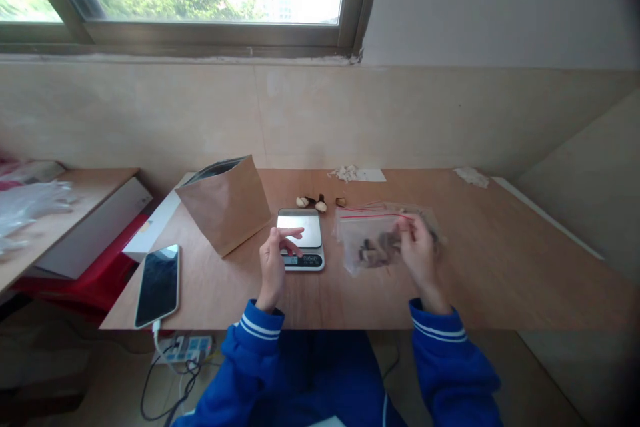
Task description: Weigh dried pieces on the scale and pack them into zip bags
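My right hand (416, 250) pinches the top corner of a clear zip bag (370, 247) with a red seal line and brown and pale pieces inside. Beneath and behind it lie other similar bags (425, 213), partly hidden. My left hand (274, 260) hovers at the left side of a small kitchen scale (307, 230), its fingers apart and nothing in them. The scale has a bright metal plate and a dark display strip, partly covered by my fingers. Several dark and pale mushroom-like pieces (321, 204) lie just behind the scale.
An open brown paper bag (227, 207) stands left of the scale. A phone (157, 285) with a white cable lies at the table's left front edge. Pale scraps (346, 173) and a crumpled white piece (471, 177) rest near the wall. A power strip (185, 349) is below.
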Demonstrator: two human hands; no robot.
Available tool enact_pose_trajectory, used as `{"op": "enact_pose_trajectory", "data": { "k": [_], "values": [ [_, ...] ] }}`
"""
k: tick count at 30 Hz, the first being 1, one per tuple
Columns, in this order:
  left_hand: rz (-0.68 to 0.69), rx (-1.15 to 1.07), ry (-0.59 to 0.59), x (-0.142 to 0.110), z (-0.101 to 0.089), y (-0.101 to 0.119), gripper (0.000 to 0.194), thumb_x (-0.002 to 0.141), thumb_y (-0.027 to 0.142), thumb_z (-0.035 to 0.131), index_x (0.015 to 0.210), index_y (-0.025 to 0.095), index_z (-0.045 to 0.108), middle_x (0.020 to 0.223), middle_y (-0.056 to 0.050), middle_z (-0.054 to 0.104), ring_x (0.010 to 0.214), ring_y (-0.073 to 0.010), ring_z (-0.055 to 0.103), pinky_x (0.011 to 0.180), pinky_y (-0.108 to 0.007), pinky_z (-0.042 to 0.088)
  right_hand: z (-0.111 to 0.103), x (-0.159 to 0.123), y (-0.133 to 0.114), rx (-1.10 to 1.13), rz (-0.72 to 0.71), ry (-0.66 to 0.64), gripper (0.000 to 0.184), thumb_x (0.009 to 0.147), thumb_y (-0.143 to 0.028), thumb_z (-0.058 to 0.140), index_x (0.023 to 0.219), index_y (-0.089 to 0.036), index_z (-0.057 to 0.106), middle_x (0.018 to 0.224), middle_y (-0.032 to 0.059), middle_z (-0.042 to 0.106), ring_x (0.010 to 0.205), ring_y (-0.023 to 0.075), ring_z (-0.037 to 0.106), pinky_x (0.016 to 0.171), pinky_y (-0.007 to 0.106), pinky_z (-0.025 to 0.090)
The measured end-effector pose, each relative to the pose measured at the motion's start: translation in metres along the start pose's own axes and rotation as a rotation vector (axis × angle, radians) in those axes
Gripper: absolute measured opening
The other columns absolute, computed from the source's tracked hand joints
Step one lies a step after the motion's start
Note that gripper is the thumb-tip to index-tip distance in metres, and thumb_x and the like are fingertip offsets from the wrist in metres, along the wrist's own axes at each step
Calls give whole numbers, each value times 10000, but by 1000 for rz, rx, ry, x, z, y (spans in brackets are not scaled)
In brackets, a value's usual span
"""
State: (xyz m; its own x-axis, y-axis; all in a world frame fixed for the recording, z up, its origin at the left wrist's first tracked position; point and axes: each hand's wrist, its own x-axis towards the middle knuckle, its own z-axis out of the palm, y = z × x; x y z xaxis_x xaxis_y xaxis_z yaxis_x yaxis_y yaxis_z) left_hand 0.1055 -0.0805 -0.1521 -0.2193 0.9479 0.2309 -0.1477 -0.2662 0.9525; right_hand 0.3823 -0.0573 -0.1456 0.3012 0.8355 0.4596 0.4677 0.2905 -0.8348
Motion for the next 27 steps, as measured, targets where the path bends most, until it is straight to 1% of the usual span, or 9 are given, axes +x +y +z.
{"op": "enact_pose_trajectory", "data": {
  "k": [2, 4, 6, 9, 13, 15, 18, 20, 27],
  "values": [
    [-6, 35, -45, 1, -7, -4, 543, 958, 510, 356, 782, 142, 715, 653, -43, 642, 490, -109, 546, 490, -240, 397, -41, 19, 34, -81, 48, -5, 425, 877, -645, 472, 886, -228, 549, 724, 43, 621, 668, 207, 608, 655, 349, 504],
    [-13, 32, -31, 2, -14, -7, 552, 952, 514, 363, 686, 145, 677, 582, -28, 594, 475, -112, 519, 481, -239, 387, -81, 38, 69, -185, 71, -121, 432, 846, -649, 504, 893, -226, 577, 748, 72, 636, 675, 226, 612, 647, 367, 494],
    [-7, 34, 61, 4, -21, -11, 555, 946, 517, 366, 624, 152, 633, 547, -21, 563, 463, -113, 497, 471, -239, 379, -114, 53, 100, -268, 105, -238, 414, 865, -611, 478, 908, -218, 603, 810, 114, 658, 706, 243, 624, 666, 387, 489],
    [-4, 72, 228, 8, -33, -19, 557, 938, 523, 364, 577, 161, 585, 491, -11, 519, 447, -115, 468, 455, -236, 358, -138, 58, 127, -492, 106, -238, 357, 906, -472, 433, 956, -180, 632, 927, 204, 665, 828, 306, 640, 732, 438, 477],
    [-42, 130, 346, 12, -50, -30, 554, 916, 553, 384, 571, 161, 569, 499, -11, 529, 440, -115, 461, 451, -239, 359, -111, 24, 122, -941, 11, 16, 530, 921, -413, 410, 1315, -75, 513, 1358, 325, 431, 1246, 438, 451, 911, 563, 416],
    [-70, 139, 369, 11, -57, -36, 552, 906, 567, 394, 579, 159, 571, 511, -13, 538, 443, -116, 469, 449, -239, 363, -85, -3, 114, -956, -69, -110, 589, 915, -481, 430, 1433, -201, 411, 1496, 207, 321, 1344, 405, 358, 988, 579, 387],
    [-108, 156, 377, 6, -63, -44, 551, 890, 587, 410, 579, 160, 568, 525, -13, 547, 443, -117, 471, 441, -240, 359, -54, -33, 113, -1033, -51, -348, 640, 861, -590, 490, 1444, -347, 391, 1578, 86, 216, 1412, 423, 228, 1025, 641, 332],
    [-135, 180, 360, 1, -65, -49, 556, 879, 603, 416, 578, 161, 571, 528, -16, 552, 449, -123, 479, 443, -243, 363, -43, -40, 118, -1097, -13, -355, 610, 881, -563, 471, 1439, -324, 413, 1579, 97, 219, 1421, 429, 199, 1040, 643, 311],
    [-232, 232, 352, -4, -71, -58, 581, 862, 639, 405, 590, 161, 592, 493, -15, 535, 438, -130, 476, 428, -240, 343, -31, -20, 125, -1116, 44, -131, 477, 958, -302, 359, 1418, -220, 457, 1500, 176, 375, 1384, 441, 266, 994, 680, 319]
  ]
}}
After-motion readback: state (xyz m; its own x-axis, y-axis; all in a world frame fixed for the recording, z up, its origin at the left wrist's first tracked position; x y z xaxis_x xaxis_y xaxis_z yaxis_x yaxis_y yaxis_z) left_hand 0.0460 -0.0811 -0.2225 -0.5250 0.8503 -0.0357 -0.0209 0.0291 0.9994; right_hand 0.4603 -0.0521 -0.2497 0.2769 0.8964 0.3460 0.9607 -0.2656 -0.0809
